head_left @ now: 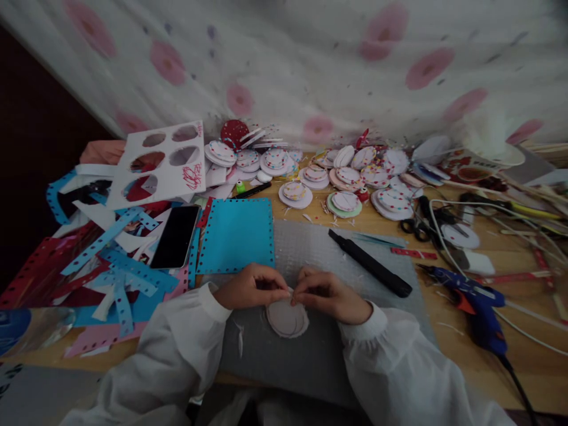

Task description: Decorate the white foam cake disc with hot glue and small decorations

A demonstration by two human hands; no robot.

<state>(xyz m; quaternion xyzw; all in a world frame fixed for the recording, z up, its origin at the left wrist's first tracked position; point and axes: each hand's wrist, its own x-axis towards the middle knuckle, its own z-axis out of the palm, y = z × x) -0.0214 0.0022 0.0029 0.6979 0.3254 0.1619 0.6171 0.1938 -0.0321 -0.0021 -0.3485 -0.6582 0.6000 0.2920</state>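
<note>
A round pale paper disc (pixel 287 319) lies on the grey cutting mat (pixel 248 361), right in front of me. My left hand (pixel 252 286) pinches at its upper left edge, fingertips and thumb together. From the other side my right hand (pixel 326 294) pinches close by, its fingers touching the disc's top edge. The fingertips of both hands nearly meet and cover that part of the rim. A black utility knife (pixel 370 263) rests on the mat beyond my right hand. A blue sheet with a dotted border (pixel 237 234) lies beyond my left hand.
Several layered paper discs (pixel 295 192) line the back of the table. Paper strips (pixel 110 266) and a phone (pixel 176 238) crowd the left. On the right are a blue glue gun (pixel 477 307), black scissors (pixel 419 228) and a white cable (pixel 439 234). A holed white card (pixel 157 160) leans back left.
</note>
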